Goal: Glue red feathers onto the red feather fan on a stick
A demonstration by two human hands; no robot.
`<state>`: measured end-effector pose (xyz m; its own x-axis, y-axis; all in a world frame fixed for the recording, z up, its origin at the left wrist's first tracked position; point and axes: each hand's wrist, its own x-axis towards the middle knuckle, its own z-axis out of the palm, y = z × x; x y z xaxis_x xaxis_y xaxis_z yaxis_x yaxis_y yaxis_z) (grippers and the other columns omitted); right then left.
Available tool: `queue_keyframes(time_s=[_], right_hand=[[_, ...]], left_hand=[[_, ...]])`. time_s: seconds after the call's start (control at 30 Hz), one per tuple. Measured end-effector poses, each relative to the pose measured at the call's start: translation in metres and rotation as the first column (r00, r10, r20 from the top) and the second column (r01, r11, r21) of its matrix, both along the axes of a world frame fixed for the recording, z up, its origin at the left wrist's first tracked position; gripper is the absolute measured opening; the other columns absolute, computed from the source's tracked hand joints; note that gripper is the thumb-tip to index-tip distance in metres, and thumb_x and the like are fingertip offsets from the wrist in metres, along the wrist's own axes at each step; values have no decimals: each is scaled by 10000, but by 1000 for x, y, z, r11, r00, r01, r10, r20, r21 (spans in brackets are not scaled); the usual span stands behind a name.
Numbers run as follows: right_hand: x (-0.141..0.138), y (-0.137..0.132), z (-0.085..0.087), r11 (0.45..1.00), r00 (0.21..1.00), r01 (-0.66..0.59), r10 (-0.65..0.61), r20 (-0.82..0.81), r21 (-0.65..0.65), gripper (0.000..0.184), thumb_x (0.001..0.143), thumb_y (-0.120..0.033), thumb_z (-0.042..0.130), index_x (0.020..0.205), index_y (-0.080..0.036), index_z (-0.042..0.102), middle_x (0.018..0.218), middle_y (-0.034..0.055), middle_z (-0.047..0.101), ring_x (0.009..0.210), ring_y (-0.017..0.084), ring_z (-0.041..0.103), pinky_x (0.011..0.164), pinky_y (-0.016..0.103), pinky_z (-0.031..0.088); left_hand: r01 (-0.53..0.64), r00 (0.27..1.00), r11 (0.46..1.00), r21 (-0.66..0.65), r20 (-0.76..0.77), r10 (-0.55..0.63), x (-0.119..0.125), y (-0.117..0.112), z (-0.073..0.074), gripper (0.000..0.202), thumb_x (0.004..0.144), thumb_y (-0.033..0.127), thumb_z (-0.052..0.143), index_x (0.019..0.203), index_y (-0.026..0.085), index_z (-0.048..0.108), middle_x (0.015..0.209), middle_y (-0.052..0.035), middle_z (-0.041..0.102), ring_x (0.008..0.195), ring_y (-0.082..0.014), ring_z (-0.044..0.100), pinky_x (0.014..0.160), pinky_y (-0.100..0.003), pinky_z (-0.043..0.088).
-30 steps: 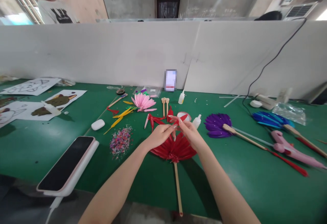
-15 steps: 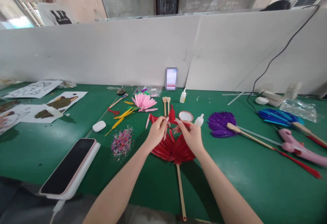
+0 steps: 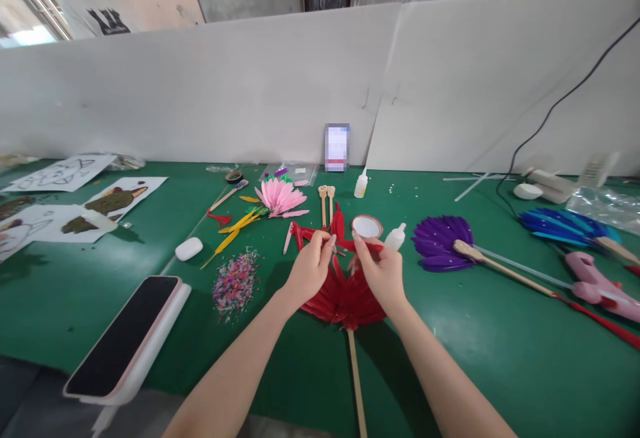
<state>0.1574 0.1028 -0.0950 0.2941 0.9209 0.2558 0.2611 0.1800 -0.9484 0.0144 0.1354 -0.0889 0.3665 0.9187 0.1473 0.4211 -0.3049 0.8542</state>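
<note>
My right hand (image 3: pixel 384 273) pinches a slim red feather (image 3: pixel 347 245), held roughly level between the two hands. At its left end the thumb and fingertips of my left hand (image 3: pixel 311 270) are pressed together; the tip there is small and partly hidden. Directly below both hands lies a red feather fan (image 3: pixel 345 305) on the green table, its wooden handle (image 3: pixel 357 378) pointing toward me. More loose red feathers (image 3: pixel 338 221) lie just beyond my fingers, beside two wooden sticks (image 3: pixel 327 205). A white dish with a red rim (image 3: pixel 367 217) and a white squeeze bottle (image 3: pixel 395 237) stand close to my right hand.
Left are pink feathers (image 3: pixel 278 197), yellow feathers (image 3: pixel 235 230), a heap of colourful bits (image 3: pixel 236 283), a white case (image 3: pixel 189 249) and a phone (image 3: pixel 127 335). Right are a purple fan (image 3: pixel 443 243), a blue fan (image 3: pixel 563 227) and a pink glue gun (image 3: pixel 603 288). A white partition (image 3: pixel 200 98) stands behind.
The view has tilted down slightly, so the things on the right sit farther right. Both hands stay at the red feather, with only a small shift of the fingers.
</note>
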Motion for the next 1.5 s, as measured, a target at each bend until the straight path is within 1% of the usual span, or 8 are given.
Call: queue_keyframes(time_s=[0.3, 0.53, 0.7, 0.87, 0.93, 1.03, 1.17, 1.5], right_hand=[[-4, -3, 5, 998, 996, -64, 65, -53, 19, 410, 862, -435, 516, 527, -200, 497, 405, -24, 523, 358, 118, 518, 413, 235, 414], [-6, -3, 7, 998, 995, -60, 60, -84, 8, 400, 855, -451, 521, 546, -197, 516, 403, -25, 525, 366, 118, 517, 422, 239, 415], [0, -1, 6, 1000, 995, -16, 15, -98, -11, 373, 833, -478, 535, 591, -195, 557, 414, -19, 534, 371, 129, 509, 409, 251, 411], [5, 2, 0, 991, 985, 125, -128, -116, -39, 300, 855, -443, 512, 850, -183, 662, 530, 45, 632, 441, 184, 589, 478, 314, 490], [8, 5, -7, 990, 989, 144, -144, -46, -12, 293, 872, -408, 495, 975, -189, 660, 670, 85, 690, 572, 227, 655, 590, 366, 531], [11, 11, -19, 993, 965, 87, -104, 243, 79, 264, 876, -354, 491, 1019, -205, 656, 910, 116, 698, 861, 283, 656, 774, 436, 510], [13, 17, -32, 988, 856, 42, -112, 504, 148, 342, 855, -323, 524, 1149, -161, 589, 1075, 163, 612, 1033, 311, 560, 879, 479, 455], [11, 16, -32, 981, 829, -110, 1, 559, 162, 200, 877, -264, 482, 976, -207, 647, 946, 102, 662, 919, 263, 605, 828, 440, 465]], left_hand=[[-16, 993, 997, 82, -112, 25, -1, 4, -3, 269, 949, 332, 220, 805, 207, 410, 626, 18, 495, 577, -135, 497, 595, -247, 362], [-58, 998, 996, 61, 3, 58, -1, 4, -1, 289, 952, 349, 236, 787, 206, 425, 568, 40, 457, 518, -113, 475, 567, -222, 367], [-43, 999, 997, 61, 31, 41, -2, 5, -1, 252, 911, 418, 379, 826, 204, 482, 557, 51, 463, 500, -106, 477, 556, -216, 372], [-346, 938, 931, 115, 24, 346, -21, 27, -10, 234, 892, 412, 408, 795, 212, 480, 577, 42, 502, 509, -112, 512, 563, -219, 391], [-394, 902, 898, 196, -103, 419, -33, 39, -16, 173, 884, 347, 433, 812, 210, 511, 665, 15, 549, 603, -127, 550, 624, -230, 413], [-329, 829, 900, 285, -369, 420, -46, 48, -23, 90, 827, 288, 542, 853, 205, 563, 804, -34, 569, 794, -178, 572, 748, -275, 425], [-262, 741, 926, 273, -558, 374, -47, 48, -27, 288, 753, 393, 649, 921, 186, 538, 841, -61, 586, 877, -237, 563, 800, -334, 410], [-290, 869, 957, -26, -426, 251, -43, 43, -21, 356, 717, 118, 594, 996, 223, 399, 698, 22, 658, 733, -191, 645, 648, -257, 401]])
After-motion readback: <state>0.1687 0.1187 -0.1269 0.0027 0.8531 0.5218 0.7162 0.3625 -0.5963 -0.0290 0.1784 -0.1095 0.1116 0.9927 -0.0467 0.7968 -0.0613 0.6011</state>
